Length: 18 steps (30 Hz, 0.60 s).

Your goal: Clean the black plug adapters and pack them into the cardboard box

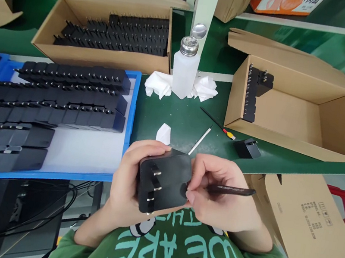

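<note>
My left hand (pixel 126 183) is wrapped round a black plug-in power adapter (pixel 170 181), its metal prongs facing up and left. Against the adapter's right edge, my right hand (pixel 218 201) has thumb and forefinger pinched together. A slim black tool that looks like tweezers (pixel 231 190) is held in that same hand, its rear end sticking out to the right. Whether the fingertips also pinch something small at the edge is hidden. Just beyond the hands lie a white pen-like tool (pixel 200 140) and a scrap of white paper (pixel 164 134).
At left, a blue tray (pixel 132 109) bears rows of black adapters. Cardboard boxes with adapters stand behind it (pixel 101 57) and at right (pixel 295 142). A pump bottle (pixel 184 74) stands between crumpled tissues (pixel 159 84). A cable (pixel 215 120) and a loose adapter (pixel 248 148) lie near the right box.
</note>
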{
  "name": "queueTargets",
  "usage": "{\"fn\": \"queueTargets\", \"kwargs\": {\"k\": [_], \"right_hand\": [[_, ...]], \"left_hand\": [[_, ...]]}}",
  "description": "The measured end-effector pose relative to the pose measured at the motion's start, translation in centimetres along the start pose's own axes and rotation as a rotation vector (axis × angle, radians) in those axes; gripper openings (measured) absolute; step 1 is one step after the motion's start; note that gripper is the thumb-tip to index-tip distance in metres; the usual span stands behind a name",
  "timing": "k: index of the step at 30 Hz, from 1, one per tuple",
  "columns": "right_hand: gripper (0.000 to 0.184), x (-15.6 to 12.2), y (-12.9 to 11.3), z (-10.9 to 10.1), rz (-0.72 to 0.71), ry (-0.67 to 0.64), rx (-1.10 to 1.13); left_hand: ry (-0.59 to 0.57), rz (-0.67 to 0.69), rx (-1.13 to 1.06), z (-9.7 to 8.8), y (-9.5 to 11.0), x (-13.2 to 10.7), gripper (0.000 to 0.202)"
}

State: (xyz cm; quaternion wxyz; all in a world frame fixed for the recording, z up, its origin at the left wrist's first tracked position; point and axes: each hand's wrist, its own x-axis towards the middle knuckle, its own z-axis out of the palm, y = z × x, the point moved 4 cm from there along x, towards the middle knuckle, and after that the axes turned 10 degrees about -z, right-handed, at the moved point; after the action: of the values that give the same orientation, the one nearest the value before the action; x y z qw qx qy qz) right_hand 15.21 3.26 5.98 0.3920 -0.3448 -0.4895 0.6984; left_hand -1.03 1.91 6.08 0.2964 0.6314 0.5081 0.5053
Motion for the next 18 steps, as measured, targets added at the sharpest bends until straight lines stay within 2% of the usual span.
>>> {"fn": "queueTargets", "kwargs": {"k": [14, 18], "right_hand": [[0.021, 0.20, -0.09, -0.28, -0.007, 0.015, -0.022], [0.022, 0.30, -0.16, -0.26, -0.012, 0.024, -0.011]], "left_hand": [[0.000, -0.041, -0.003, 0.16, -0.33, 0.14, 0.071], [-0.033, 0.007, -0.010, 0.13, -0.39, 0.27, 0.076]]}}
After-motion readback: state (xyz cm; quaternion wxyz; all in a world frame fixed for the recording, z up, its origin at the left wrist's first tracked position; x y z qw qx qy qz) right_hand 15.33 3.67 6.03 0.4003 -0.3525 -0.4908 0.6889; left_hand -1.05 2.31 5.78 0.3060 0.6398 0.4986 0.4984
